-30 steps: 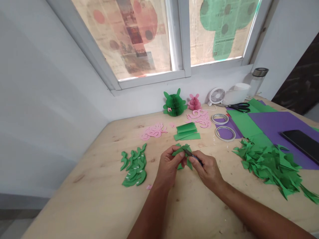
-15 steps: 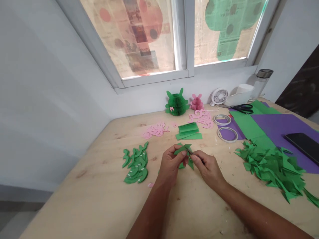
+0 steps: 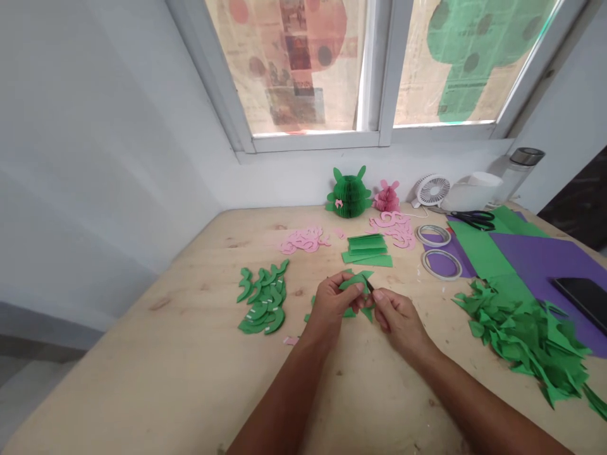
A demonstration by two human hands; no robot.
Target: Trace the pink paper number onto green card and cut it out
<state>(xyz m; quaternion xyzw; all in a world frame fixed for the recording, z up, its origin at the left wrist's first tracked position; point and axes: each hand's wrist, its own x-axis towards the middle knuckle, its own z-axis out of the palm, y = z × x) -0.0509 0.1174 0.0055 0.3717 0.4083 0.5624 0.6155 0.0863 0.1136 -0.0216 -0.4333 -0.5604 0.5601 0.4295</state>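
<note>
My left hand point(image 3: 332, 302) pinches a piece of green paper point(image 3: 355, 281) above the middle of the table. My right hand point(image 3: 397, 316) is closed round small dark scissors point(image 3: 370, 287), whose blades meet the paper's right edge; the handles are hidden in my fingers. Below my hands, other green scraps point(image 3: 349, 313) lie partly covered on the wood. Left of my left hand is a pile of curved green cutouts point(image 3: 265, 303) with small white marks. Just beyond my hands, a stack of folded green strips point(image 3: 367, 246) rests on the table.
Pink cutouts point(image 3: 306, 240) lie farther back. Green point(image 3: 351, 197) and pink point(image 3: 387, 197) honeycomb paper figures stand by the wall with a small fan point(image 3: 432, 189). Rightward are tape rolls point(image 3: 442, 264), black-handled scissors point(image 3: 477, 219), purple sheets point(image 3: 545, 259), a phone point(image 3: 583, 303) and green offcuts point(image 3: 531, 341).
The view has shifted, so the window and table items sit farther right. Both hands still hold the paper and scissors; the scissors and paper have turned slightly between my fingers.
</note>
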